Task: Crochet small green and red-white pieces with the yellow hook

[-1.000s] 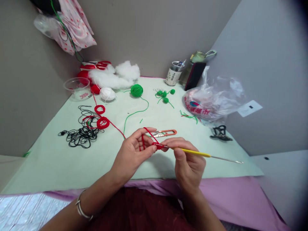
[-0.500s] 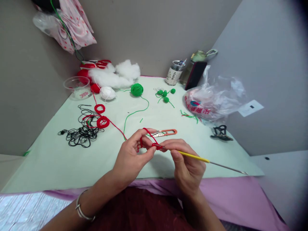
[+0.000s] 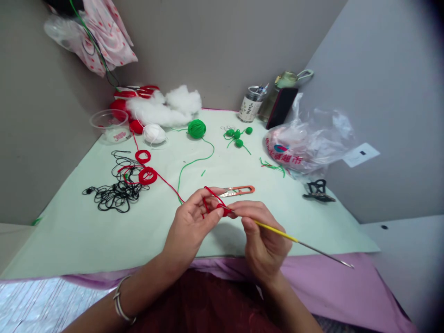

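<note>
Red yarn point(image 3: 212, 192) runs slantwise over the raised forefinger of the left hand point(image 3: 185, 229) and down to a small red crocheted piece point(image 3: 223, 210). That piece sits on the near side of the orange-handled snips point(image 3: 248, 189), the landmark here, above the worktop point(image 3: 145, 245). The left fingers are closed narrowly, pinching the piece's left side between thumb and fingertips. The right hand point(image 3: 265, 240) grips a crochet hook point(image 3: 277, 230) by its yellow handle, the fingers narrow around it near the work; one metal end points into the red piece, though its tip is too small to make out, and the other slants out to the right.

The piece looks light, soft and easily squashed, best held by a firm edge of stitches close to the hook, with the loops left loose. The yarn would likely slide and slacken if the forefinger dropped. The hook looks stiff and thin; its bare metal may be slippery, so the yellow handle is the surer hold.

Left of the snips lie two red yarn rings point(image 3: 148, 175) and a tangle of black cord point(image 3: 113, 196). Beyond them, on the far side, are a green yarn ball point(image 3: 196, 129) and small green balls point(image 3: 239, 144) with loose tails. A black claw clip point(image 3: 317, 191) rests to their right.
</note>
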